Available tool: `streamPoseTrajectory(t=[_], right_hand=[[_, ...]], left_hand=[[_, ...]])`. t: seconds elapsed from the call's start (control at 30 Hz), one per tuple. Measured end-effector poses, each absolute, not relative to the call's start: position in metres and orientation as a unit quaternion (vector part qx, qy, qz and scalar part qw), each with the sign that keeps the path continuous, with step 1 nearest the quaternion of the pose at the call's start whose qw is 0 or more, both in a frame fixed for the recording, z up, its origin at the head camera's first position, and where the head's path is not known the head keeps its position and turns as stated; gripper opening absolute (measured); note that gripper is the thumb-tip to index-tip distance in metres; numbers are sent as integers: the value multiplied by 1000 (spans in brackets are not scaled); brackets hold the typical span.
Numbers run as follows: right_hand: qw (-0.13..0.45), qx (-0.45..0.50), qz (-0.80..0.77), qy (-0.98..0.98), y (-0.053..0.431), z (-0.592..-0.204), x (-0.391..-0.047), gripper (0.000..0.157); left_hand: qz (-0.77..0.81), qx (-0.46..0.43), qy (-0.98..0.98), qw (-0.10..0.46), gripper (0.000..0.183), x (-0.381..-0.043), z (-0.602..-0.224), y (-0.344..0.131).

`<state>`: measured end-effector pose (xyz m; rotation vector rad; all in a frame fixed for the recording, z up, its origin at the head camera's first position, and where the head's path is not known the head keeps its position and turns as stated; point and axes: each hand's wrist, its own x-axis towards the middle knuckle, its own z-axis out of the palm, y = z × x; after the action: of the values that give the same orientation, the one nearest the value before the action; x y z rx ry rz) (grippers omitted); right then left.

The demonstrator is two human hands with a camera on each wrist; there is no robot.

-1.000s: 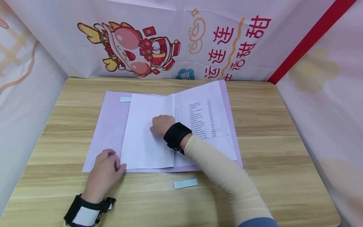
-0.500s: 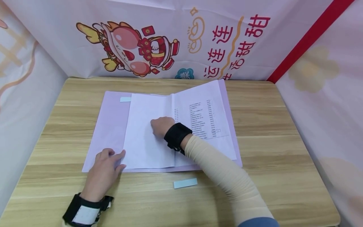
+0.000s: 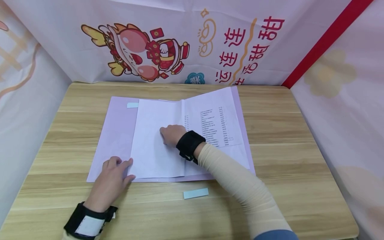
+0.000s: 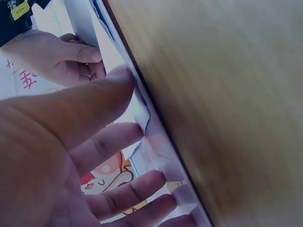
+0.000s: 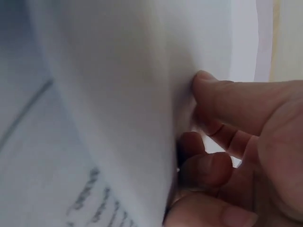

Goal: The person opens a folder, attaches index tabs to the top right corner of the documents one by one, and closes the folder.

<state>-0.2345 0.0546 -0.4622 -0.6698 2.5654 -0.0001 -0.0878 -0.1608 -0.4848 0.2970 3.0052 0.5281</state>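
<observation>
A lilac folder (image 3: 108, 133) lies spread open on the table, with a blank white page (image 3: 156, 163) turned to its left side and a printed page (image 3: 214, 100) on the right. My right hand (image 3: 173, 135), fingers curled, rests on the blank page near the fold; its thumb (image 5: 227, 97) touches the paper in the right wrist view. At the folder's lower left is my left hand (image 3: 109, 183), index finger and thumb at the page's lower left corner. The left wrist view shows its other fingers (image 4: 137, 189) spread over the folder's cover.
A pale blue strip (image 3: 196, 193) lies on the wooden table (image 3: 294, 160) in front of the folder. Another pale blue tab (image 3: 132, 105) shows at the folder's top left, partly under the page. A printed cloth (image 3: 249, 20) hangs behind.
My left hand's index finger has stretched out to the page's edge. My right hand has shifted only slightly to the right on the page.
</observation>
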Motion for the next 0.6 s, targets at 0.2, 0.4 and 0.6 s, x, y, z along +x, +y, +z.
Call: streamPoseTrajectory(t=[0.2, 0.4, 0.6], right_hand=[[231, -255, -37, 938, 61, -473, -236, 15], [232, -252, -50, 938, 62, -478, -239, 18], [236, -251, -52, 937, 63, -477, -242, 18]], left_hand=[[165, 96, 981, 35, 53, -88, -486, -161], [163, 97, 981, 28, 53, -87, -486, -162], [158, 96, 982, 24, 54, -87, -484, -164]])
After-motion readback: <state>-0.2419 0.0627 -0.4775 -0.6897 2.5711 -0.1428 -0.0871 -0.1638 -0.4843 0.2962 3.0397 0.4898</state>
